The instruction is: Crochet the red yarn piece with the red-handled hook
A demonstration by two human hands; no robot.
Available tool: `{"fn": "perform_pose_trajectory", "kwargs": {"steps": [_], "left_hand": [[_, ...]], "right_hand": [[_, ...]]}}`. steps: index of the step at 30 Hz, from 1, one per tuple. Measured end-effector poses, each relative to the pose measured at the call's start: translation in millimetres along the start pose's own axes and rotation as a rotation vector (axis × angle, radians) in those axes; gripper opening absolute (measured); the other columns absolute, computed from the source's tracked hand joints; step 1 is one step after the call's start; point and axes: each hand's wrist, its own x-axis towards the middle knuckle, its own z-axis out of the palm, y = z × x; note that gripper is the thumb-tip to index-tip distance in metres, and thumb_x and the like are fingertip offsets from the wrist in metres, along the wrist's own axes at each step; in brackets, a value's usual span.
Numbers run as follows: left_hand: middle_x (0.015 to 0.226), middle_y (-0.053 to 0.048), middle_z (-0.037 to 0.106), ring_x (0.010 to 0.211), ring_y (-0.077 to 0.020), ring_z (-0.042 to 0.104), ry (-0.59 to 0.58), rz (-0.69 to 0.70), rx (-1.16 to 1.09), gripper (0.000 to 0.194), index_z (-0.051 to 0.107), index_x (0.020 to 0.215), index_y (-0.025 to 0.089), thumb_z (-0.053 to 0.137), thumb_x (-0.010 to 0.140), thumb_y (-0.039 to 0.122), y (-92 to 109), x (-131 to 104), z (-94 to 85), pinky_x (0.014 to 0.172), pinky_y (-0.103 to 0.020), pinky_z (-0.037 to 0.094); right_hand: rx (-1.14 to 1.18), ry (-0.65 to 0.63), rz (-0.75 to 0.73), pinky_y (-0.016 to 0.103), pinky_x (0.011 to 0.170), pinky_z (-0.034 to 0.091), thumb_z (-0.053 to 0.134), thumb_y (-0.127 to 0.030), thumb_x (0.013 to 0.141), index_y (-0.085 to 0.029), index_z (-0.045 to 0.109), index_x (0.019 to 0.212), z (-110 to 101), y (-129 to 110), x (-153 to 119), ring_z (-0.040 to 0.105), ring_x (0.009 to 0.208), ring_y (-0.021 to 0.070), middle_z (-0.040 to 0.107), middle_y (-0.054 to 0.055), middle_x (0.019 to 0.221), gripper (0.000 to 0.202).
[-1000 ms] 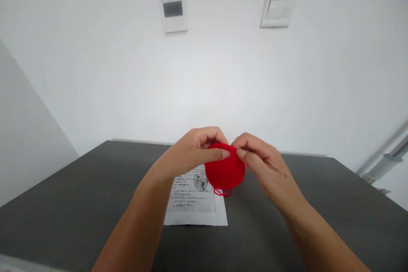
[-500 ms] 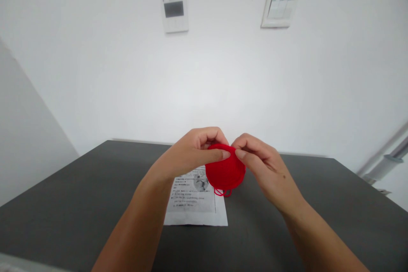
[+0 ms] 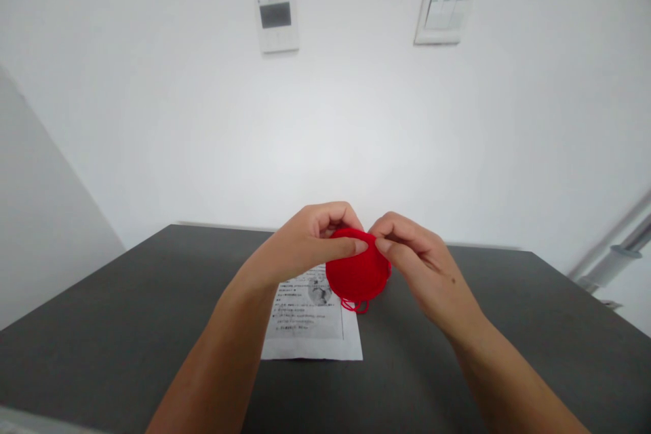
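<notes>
Red cloth disc (image 3: 356, 278), face tilted toward the viewer, held above the bench (image 3: 422, 380) and partly overlapping the printed sheet (image 3: 315, 347). Left hand (image 3: 300, 241): grip closed on the upper rim, thumb flat on the face. Right hand (image 3: 424, 261): grip pinched on the adjoining rim, presumably so that both steady one short stretch. Surface matt, evenly coloured; rim apparently layered; red strands (image 3: 356, 307) looped below.

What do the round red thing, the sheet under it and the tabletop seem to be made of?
Red round piece: probably felt or fabric, matte, with soft edges and loose strands below.
Sheet: paper, thin and white, with dark print.
Tabletop: dark grey and dull; laminate or painted board, I can't tell which.
</notes>
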Motion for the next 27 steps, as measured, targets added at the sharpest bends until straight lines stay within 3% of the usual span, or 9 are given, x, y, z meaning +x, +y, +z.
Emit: {"fn": "perform_pose_trajectory", "kwargs": {"steps": [27], "left_hand": [[0.062, 0.004, 0.056, 0.056, -0.0069, 0.05, -0.006, -0.014, -0.031, 0.013, 0.056, 0.075, 0.015, 0.065, 0.076, 0.025, -1.5, 0.0, -1.9, 0.053, -0.02, 0.036]], "right_hand": [[0.035, -0.031, 0.035, 0.023, 0.052, 0.033, 0.043, -0.018, 0.083, -0.019, 0.05, 0.069, 0.1, 0.5, -1.2, 0.041, 0.055, 0.0107, 0.045, -0.004, 0.059, 0.016]]}}
